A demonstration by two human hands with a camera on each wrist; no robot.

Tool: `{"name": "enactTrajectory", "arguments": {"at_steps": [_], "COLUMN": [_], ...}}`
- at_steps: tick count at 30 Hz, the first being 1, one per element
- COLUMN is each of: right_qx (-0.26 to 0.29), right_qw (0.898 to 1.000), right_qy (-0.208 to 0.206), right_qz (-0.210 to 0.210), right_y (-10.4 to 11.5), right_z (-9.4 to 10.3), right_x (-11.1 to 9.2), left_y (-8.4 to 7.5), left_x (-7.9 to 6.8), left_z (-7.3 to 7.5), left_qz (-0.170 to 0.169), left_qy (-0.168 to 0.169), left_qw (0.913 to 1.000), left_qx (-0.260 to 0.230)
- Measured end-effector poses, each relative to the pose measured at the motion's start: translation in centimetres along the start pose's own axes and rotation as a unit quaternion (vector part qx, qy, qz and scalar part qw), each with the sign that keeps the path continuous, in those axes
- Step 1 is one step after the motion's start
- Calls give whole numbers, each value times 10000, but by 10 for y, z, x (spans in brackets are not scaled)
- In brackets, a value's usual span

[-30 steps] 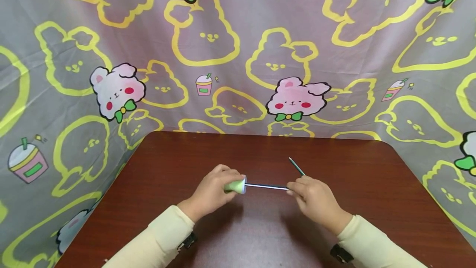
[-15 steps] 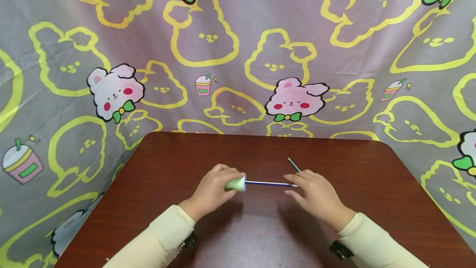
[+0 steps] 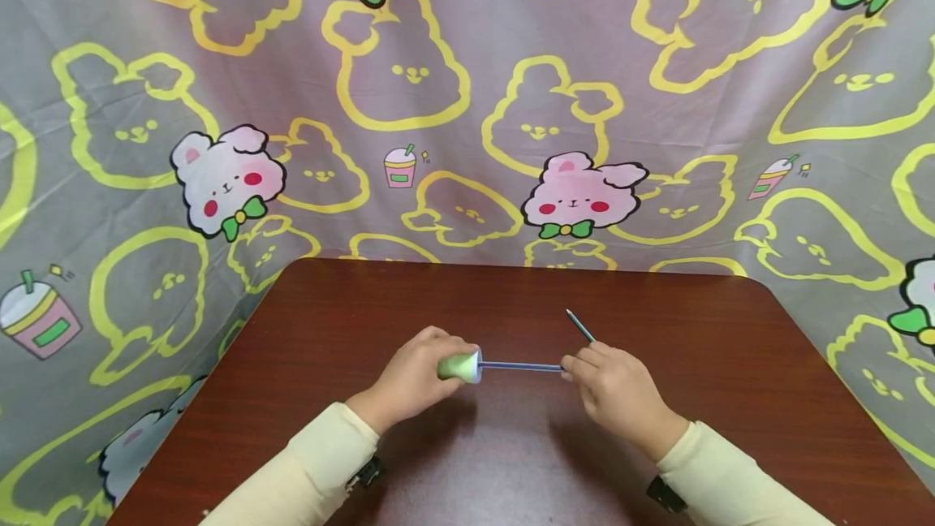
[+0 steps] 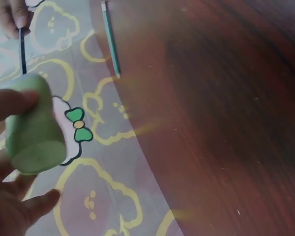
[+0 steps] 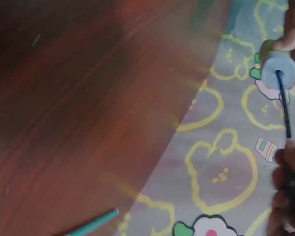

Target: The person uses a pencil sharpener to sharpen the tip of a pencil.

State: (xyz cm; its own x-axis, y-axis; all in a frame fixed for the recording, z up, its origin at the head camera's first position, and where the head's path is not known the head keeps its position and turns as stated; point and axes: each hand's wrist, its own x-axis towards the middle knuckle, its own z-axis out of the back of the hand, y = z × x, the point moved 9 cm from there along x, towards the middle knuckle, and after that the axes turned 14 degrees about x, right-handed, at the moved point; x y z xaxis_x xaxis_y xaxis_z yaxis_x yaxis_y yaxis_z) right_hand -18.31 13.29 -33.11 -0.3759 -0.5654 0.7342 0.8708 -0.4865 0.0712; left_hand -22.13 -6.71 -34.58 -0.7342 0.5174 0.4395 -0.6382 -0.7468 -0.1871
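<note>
My left hand [image 3: 411,380] grips a green, waisted pencil sharpener [image 3: 456,368] with a pale end face, held above the table. From the hole in that face a dark blue pencil [image 3: 520,367] runs level to the right. The fingers of my right hand [image 3: 619,392] pinch the pencil's far end. In the right wrist view the pencil [image 5: 284,108] enters the hole near the middle of the sharpener's face [image 5: 270,73]; its inner tip is hidden. The left wrist view shows the sharpener's closed green base [image 4: 38,156].
A teal pencil [image 3: 580,325] lies on the brown table [image 3: 467,299] beyond my right hand, which hides part of it in the head view. Behind and beside the table hangs a grey curtain [image 3: 453,153] printed with yellow outlines and rabbit faces.
Half a second ago the right fingers were spread, with the pencil's end showing between them; now they pinch it again, as they did one second ago. The left hand keeps its grip on the sharpener.
</note>
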Motion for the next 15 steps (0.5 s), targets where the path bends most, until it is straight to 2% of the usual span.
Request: {"name": "enactTrajectory", "arguments": {"at_steps": [1, 2, 3, 5, 6, 7, 8, 9, 10, 12, 13, 15], "right_qx": [347, 792, 1304, 2079, 2346, 2550, 2627, 2574, 2414, 1893, 1588, 888], "right_qw": [9978, 9887, 9716, 9233, 8989, 8795, 8685, 8700, 8783, 9072, 9250, 9627], "right_qy": [305, 679, 1037, 1576, 1754, 1881, 1980, 2030, 2024, 1874, 1746, 1392], "right_qz": [-479, -1074, -1678, -2818, -3258, -3551, -3708, -3682, -3595, -3257, -2979, -2146], "right_y": [-7, -15, -23, -37, -41, -44, -45, -45, -45, -43, -41, -33], "right_z": [-4, -9, -15, -25, -28, -31, -32, -33, -33, -29, -26, -19], "right_x": [0, -2, -4, -13, -16, -19, -21, -21, -19, -16, -13, -6], "left_y": [-3, -7, -10, -17, -19, -19, -19, -18, -16, -12, -9, -5], "left_x": [0, 0, -1, -2, -2, -3, -3, -3, -3, -2, -2, 0], "left_z": [2, 5, 8, 11, 12, 12, 12, 11, 10, 9, 8, 7], "left_qz": [-215, -434, -654, -1019, -1122, -1161, -1166, -1139, -1087, -899, -776, -506], "left_qy": [-190, -400, -609, -969, -1093, -1165, -1198, -1182, -1154, -1013, -917, -693], "left_qw": [9994, 9976, 9944, 9861, 9828, 9810, 9806, 9812, 9824, 9872, 9900, 9951], "left_qx": [192, 373, 563, 882, 983, 1026, 1024, 1016, 992, 838, 735, 486]}}
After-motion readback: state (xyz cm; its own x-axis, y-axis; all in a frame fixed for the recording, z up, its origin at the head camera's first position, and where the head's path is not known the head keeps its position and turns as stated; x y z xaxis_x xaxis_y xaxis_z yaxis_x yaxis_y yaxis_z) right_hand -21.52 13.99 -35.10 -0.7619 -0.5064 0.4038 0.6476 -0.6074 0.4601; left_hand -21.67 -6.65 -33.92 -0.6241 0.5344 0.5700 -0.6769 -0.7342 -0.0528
